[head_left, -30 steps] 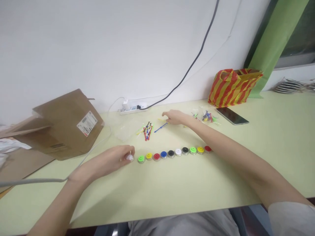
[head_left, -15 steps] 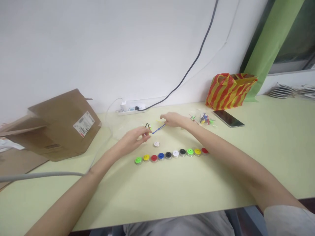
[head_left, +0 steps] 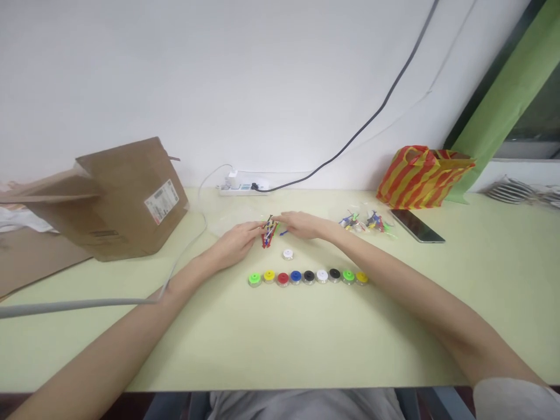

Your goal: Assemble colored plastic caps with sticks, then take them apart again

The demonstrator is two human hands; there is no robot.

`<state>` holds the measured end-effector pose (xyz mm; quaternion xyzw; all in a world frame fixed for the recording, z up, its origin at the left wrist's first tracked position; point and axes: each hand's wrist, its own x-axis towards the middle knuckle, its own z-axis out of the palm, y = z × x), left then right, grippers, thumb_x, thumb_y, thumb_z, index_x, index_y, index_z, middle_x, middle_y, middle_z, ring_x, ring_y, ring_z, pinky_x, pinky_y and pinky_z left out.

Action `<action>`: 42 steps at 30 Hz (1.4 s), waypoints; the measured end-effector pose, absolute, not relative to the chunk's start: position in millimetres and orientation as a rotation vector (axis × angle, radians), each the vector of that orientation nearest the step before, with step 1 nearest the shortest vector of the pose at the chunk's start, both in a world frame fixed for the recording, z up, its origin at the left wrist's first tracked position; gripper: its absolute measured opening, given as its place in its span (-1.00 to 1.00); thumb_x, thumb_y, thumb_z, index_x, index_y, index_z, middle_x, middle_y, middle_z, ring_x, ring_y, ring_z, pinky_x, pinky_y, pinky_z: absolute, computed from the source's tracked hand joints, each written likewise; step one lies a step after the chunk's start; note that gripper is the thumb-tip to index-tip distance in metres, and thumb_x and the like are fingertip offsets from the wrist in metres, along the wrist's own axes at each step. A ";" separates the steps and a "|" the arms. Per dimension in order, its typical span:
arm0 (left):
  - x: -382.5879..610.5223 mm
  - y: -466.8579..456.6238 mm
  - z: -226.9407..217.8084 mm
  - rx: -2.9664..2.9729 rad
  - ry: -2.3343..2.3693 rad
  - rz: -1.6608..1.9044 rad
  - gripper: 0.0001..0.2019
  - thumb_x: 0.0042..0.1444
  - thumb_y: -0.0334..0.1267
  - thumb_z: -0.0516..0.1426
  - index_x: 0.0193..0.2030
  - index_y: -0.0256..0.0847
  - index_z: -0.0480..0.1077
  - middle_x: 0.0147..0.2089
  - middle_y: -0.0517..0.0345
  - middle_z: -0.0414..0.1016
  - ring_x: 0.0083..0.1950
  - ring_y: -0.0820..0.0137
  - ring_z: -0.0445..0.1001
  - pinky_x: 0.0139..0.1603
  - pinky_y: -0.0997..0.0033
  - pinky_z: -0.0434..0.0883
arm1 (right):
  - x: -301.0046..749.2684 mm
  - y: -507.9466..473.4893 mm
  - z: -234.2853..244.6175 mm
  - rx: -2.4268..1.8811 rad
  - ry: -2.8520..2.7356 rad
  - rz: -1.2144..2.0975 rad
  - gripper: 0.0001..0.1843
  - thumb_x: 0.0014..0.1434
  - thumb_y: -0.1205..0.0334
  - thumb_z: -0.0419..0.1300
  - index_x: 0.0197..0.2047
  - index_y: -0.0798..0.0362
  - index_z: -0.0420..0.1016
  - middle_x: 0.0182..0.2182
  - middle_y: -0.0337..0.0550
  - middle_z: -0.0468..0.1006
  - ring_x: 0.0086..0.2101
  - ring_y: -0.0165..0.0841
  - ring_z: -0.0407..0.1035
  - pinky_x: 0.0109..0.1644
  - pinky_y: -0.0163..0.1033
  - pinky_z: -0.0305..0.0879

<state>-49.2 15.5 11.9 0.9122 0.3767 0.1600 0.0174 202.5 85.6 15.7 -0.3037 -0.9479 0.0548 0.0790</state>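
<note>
A small bundle of thin coloured plastic sticks (head_left: 268, 234), red, blue, white and black among them, lies on the table between my hands. My left hand (head_left: 236, 244) has its fingers closed together against the bundle's left side. From the right, my right hand (head_left: 301, 224) reaches over with fingers stretched out, their tips at the bundle's upper end. A blue stick end (head_left: 283, 233) pokes out beneath the right hand. Just in front sits a white-topped round piece (head_left: 287, 255) with a clear base. Nearer me runs a row of similar round pieces (head_left: 308, 277) in several colours, its right end bordering my forearm.
At left stands an open cardboard box (head_left: 131, 198), with a grey cable (head_left: 87, 303) crossing above my left forearm. A power strip (head_left: 245, 189) is against the wall. Bagged coloured pieces (head_left: 367, 221), a phone (head_left: 417, 226) and a striped bag (head_left: 424, 178) are at right.
The view has shifted. Several sticks now lie gathered between my hands, which have come closer together. My right hand has moved toward the left one, covering most of the blue stick.
</note>
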 end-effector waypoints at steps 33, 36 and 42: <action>-38.8 12.4 7.9 2.926 1.160 0.539 -0.57 0.31 -0.45 -0.08 0.12 -0.16 0.53 0.28 -0.05 0.49 0.37 0.12 0.39 0.34 -0.01 0.34 | 207.4 56.5 80.8 -0.855 -2.318 0.442 -0.88 0.35 0.31 0.20 -0.25 0.14 0.49 -0.34 -0.10 0.62 -0.35 -0.38 0.51 -0.20 -0.30 0.37; -29.2 3.2 12.1 2.901 1.122 0.659 -0.62 0.37 -0.39 -0.07 0.03 -0.14 0.56 0.19 -0.02 0.55 0.37 0.13 0.37 0.33 -0.03 0.33 | 217.0 51.0 91.7 -0.823 -2.330 0.853 -0.82 0.35 0.22 0.24 -0.27 0.12 0.43 -0.44 -0.14 0.61 -0.49 -0.44 0.49 -0.35 -0.34 0.43; -2.0 -25.3 23.5 2.697 1.094 0.899 -0.78 0.38 -0.16 0.08 -0.08 -0.11 0.56 -0.01 0.06 0.62 0.15 0.17 0.45 0.22 0.05 0.36 | 221.3 50.0 88.2 -0.690 -2.393 1.309 -0.65 0.23 0.01 0.38 -0.28 0.15 0.46 -0.43 -0.09 0.67 -0.48 -0.43 0.53 -0.34 -0.34 0.52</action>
